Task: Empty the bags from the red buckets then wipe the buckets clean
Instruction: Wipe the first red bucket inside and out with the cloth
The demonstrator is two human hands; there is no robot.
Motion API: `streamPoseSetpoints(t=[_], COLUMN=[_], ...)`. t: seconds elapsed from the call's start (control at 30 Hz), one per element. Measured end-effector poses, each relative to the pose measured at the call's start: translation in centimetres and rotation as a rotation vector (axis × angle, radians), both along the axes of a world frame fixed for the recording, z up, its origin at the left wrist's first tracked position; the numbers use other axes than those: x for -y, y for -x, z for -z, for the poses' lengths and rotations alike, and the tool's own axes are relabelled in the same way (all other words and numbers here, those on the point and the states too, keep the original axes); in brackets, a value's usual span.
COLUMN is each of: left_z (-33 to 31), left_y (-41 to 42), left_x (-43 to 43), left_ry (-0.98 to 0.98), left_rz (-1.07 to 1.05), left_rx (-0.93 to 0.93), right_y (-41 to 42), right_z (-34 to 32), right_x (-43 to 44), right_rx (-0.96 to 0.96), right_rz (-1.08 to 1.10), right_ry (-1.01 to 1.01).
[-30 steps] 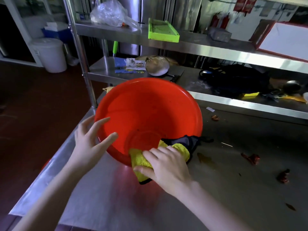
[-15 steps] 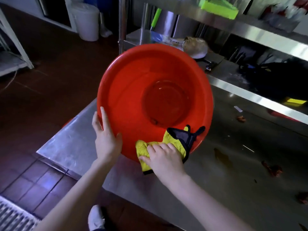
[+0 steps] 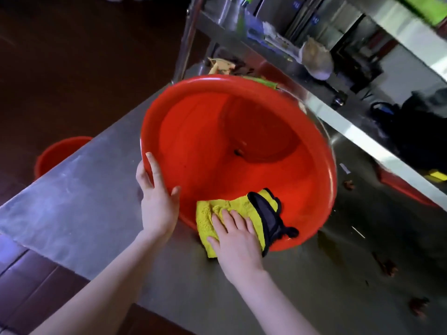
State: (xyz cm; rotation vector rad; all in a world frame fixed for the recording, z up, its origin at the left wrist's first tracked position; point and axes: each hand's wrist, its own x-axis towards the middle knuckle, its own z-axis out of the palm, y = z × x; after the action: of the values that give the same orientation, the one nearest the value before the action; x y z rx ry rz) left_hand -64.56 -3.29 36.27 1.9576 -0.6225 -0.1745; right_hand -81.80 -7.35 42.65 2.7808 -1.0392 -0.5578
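A big red bucket stands tilted on the steel table, its open mouth turned toward me and a small dark speck near its bottom. My left hand grips the near left rim, thumb inside the wall. My right hand holds a yellow cloth with black trim folded over the near rim, fingers on the inner side and thumb on the outer side. No bags show inside the bucket.
A second red bucket sits on the dark floor left of the table. Brown scraps lie on the table at right. A steel shelf rack with clutter stands right behind the bucket.
The bucket has tipped further toward me and my view has swung down and left. My left hand keeps its hold on the rim while my right hand slid the cloth along the near rim.
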Motion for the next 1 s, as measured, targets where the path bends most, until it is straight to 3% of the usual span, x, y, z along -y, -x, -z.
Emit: streamPoseSetpoints(t=[0.17, 0.37, 0.53, 0.7, 0.8, 0.9, 1.0], left_z=[2.9, 3.7, 3.4, 4.1, 4.4, 4.2, 3.9], left_y=[-3.3, -3.9, -4.0, -4.2, -4.4, -4.0, -3.9], left_x=[0.6, 0.4, 0.4, 1.4, 1.9, 1.8, 1.5], left_ry=[-0.067, -0.116, -0.127, -0.163, -0.187, -0.180, -0.128], left_rz=[0.070, 0.111, 0.126, 0.073, 0.062, 0.070, 0.124], left_rx=[0.175, 0.124, 0.112, 0.182, 0.184, 0.169, 0.159], right_y=[-3.3, -7.6, -11.4, -14.5, -14.5, -11.9, -9.6], right_z=[0.8, 3.7, 6.1, 7.0, 7.2, 7.2, 6.1], right_x=[1.3, 5.3, 13.3, 18.5, 15.5, 8.2, 4.9], right_rx=[-0.010, 0.013, 0.084, 0.214, 0.208, 0.323, 0.300], right_rz=[0.076, 0.340, 0.458, 0.627, 0.437, 0.174, 0.117], right_ry=[0.089, -0.047, 0.087, 0.040, 0.067, -0.041, -0.096])
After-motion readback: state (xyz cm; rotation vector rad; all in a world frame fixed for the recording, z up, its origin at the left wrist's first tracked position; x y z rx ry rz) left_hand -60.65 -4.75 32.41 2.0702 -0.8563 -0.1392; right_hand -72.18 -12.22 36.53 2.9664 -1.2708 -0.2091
